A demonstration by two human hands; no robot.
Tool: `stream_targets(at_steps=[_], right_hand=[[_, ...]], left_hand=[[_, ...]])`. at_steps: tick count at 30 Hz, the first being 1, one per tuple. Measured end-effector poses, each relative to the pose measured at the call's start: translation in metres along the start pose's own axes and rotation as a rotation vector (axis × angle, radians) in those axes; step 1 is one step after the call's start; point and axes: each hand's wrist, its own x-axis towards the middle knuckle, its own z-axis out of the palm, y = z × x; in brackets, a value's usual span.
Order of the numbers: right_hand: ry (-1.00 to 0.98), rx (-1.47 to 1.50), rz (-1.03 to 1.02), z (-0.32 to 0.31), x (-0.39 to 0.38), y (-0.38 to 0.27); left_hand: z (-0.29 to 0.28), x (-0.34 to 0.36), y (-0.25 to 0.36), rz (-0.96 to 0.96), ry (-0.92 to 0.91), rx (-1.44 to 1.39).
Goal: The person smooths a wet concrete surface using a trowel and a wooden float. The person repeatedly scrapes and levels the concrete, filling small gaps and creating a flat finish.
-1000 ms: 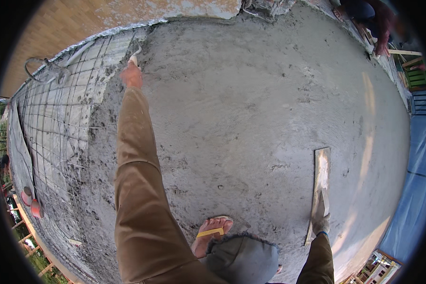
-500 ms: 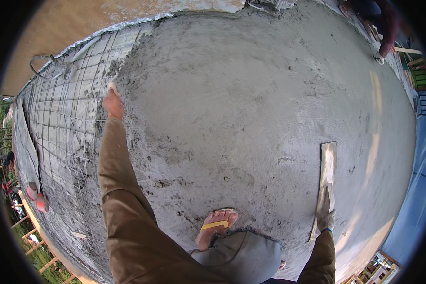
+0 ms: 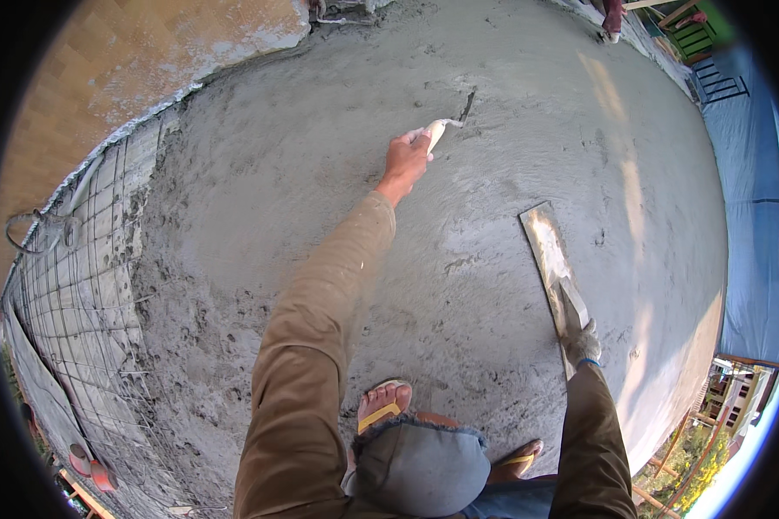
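Observation:
My left hand is closed around the pale handle of a small trowel, stretched out over the wet grey concrete; the trowel's narrow dark blade lies on the surface. Lower right, my gloved right hand grips the handle of a long, flat metal float resting on the concrete. My feet in yellow-strapped flip-flops stand on the concrete below.
Rebar mesh with a hose loop lies left, with red buckets lower left. A tan tiled floor borders the top left. A co-worker's sleeve shows at top right, beside blue sheeting.
My left hand and trowel have swung from the left edge near the mesh to the upper middle. The float has shifted up and left, now tilted. The view has turned, leaving less of the co-worker showing.

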Motion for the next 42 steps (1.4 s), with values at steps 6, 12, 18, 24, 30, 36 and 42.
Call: stream_targets(at_steps=[6,12,18,24,30,36,42], right_hand=[[-0.006,0.036,0.025,-0.017,-0.016,-0.027],[0.004,0.074,0.061,-0.018,-0.023,-0.012],[0.052,0.147,-0.06,-0.003,-0.014,-0.029],[0.222,0.34,-0.141,-0.012,-0.01,-0.001],[0.169,0.341,-0.172,-0.016,-0.016,-0.04],[0.286,0.406,-0.35,-0.084,0.012,-0.17],[0.292,0.48,-0.553,-0.175,0.061,-0.341]], left_hand=[[-0.041,0.055,-0.013,-0.099,0.271,-0.136],[-0.286,-0.014,-0.038,-0.003,0.531,-0.148],[-0.605,-0.171,-0.048,0.214,1.206,0.211],[-0.524,-0.255,-0.102,0.044,1.075,-0.123],[-0.357,-0.3,-0.056,-0.013,0.899,-0.117],[-0.248,-0.324,-0.025,-0.098,0.657,-0.13],[-0.226,-0.373,-0.008,-0.138,0.656,-0.099]])
